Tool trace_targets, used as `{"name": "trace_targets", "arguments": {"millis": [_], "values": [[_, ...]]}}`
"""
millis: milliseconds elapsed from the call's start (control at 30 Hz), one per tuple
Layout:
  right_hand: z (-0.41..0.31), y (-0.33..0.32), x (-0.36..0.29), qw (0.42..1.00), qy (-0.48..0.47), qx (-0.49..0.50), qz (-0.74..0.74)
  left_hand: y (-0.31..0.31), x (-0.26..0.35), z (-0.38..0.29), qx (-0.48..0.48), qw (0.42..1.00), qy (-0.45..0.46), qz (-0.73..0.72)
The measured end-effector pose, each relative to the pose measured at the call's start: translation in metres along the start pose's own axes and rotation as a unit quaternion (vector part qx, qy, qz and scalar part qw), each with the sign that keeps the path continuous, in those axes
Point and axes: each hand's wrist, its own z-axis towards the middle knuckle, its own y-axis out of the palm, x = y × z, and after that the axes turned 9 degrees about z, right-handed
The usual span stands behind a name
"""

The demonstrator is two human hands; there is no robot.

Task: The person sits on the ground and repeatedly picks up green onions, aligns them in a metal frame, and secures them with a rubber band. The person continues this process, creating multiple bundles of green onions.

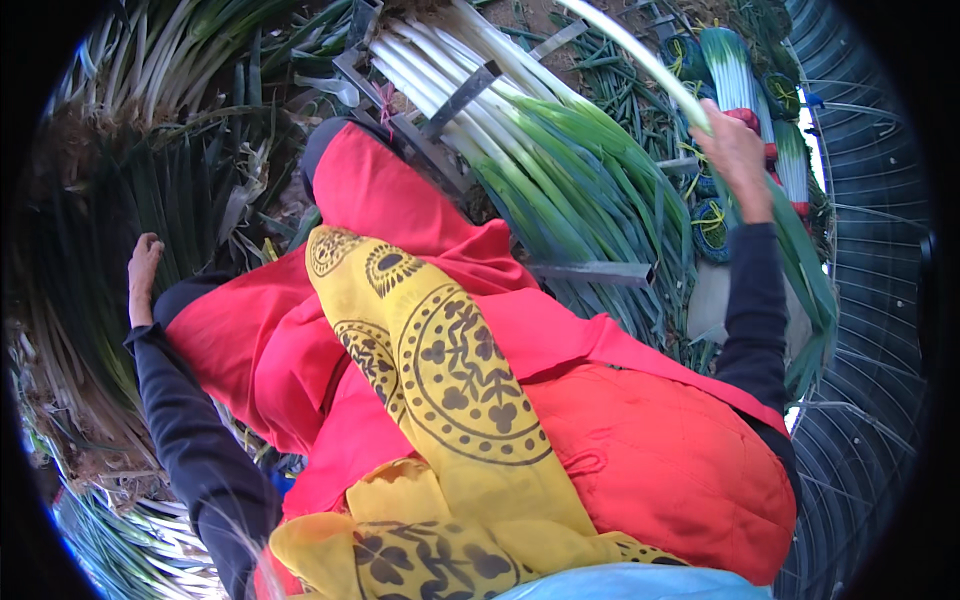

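Observation:
My right hand (731, 154) is raised at the right, its fingers around a single leek (649, 56). The white stalk rises past the top edge of view, and the green leaves hang down beside my forearm. Left of it, a bundle of trimmed leeks (517, 142) lies across a metal rack (461, 97) with upright bars, white stalks at the far end and green leaves toward the right. My left hand (145, 270) is by my knee, against a dark heap of untrimmed leeks (180, 202). Its fingers look curled, and whether they grip a leaf is unclear.
Tied bundles of leeks (731, 71) with red and yellow bindings stand at the upper right, before a ribbed, curved sheet wall (862, 247). More rooted leeks (165, 60) lie upper left, and others (135, 540) lower left. Cut leaves (622, 75) litter the ground.

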Motion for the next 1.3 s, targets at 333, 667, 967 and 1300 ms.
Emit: {"name": "trace_targets", "arguments": {"millis": [333, 667, 967, 1300], "values": [[0.164, 0.141, -0.020, 0.978, -0.034, -0.151, 0.142, -0.073, 0.084, -0.060, -0.010, 0.999, -0.046, -0.001], [0.156, 0.210, -0.001, 0.924, 0.022, -0.155, 0.348, -0.073, 0.082, -0.067, -0.007, 0.998, -0.053, -0.016], [0.133, 0.082, -0.018, 0.929, -0.087, 0.045, 0.356, -0.135, 0.326, -0.026, 0.016, 0.906, 0.200, -0.374], [0.030, -0.022, -0.070, 0.897, -0.291, 0.008, 0.333, -0.151, 0.448, 0.043, -0.035, 0.466, 0.199, -0.862]]}}
